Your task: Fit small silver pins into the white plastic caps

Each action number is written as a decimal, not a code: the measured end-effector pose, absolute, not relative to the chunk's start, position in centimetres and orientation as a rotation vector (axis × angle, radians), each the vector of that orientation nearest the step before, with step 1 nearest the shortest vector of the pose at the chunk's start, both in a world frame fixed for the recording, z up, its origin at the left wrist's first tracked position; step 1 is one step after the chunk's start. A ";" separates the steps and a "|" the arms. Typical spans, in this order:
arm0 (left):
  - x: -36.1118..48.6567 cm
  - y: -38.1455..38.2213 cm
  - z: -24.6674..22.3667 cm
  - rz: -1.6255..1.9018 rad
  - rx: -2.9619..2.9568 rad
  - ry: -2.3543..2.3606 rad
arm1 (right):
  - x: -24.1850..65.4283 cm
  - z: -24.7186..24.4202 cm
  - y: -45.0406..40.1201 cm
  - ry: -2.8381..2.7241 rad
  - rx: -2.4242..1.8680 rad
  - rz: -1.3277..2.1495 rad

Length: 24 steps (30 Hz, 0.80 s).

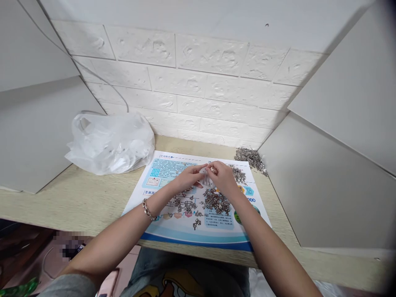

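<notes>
My left hand (189, 178) and my right hand (222, 176) meet above a printed sheet. Between them is a small see-through plastic bag (206, 180), its outline partly covered by fingers. The left thumb and fingers are closed on its left side, while the right fingertips pinch near its top edge. Whether the right fingers also hold a metal piece cannot be made out. Just below the hands lies a heap of small silvery metal parts (217, 202). A looser scatter of the same metal parts (187, 205) spreads to its left.
The printed sheet (192, 237) covers the middle of the wooden table (89, 202). More metal parts (238, 175) lie behind my right hand, with a larger pile (250, 159) by the right panel (328, 194). A white plastic bag (111, 144) sits back left, before a brick-patterned wall (192, 82).
</notes>
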<state>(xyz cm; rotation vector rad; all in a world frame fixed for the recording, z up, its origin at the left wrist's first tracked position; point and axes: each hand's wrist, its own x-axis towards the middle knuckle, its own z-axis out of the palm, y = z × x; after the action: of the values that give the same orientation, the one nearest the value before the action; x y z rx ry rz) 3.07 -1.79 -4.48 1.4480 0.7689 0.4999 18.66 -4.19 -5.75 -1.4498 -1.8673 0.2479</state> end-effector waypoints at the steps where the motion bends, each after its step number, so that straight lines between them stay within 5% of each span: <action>1: 3.0 -1.8 -4.4 0.508 1.491 0.782 | 18.6 -5.8 -4.2 -1.871 -1.446 0.259; 14: 2.2 -2.0 -3.8 0.530 2.009 0.959 | 18.6 -5.2 -4.5 -1.919 -1.463 0.511; 24: 1.5 -1.4 -4.0 0.611 2.244 0.970 | 17.3 -5.7 -4.3 -1.962 -1.420 0.086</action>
<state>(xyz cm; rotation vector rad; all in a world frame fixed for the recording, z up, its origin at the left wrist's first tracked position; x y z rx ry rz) 1.46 -1.40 -3.98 2.2435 0.9704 0.6105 17.29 -4.27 -5.68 -1.4199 -1.9618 0.0856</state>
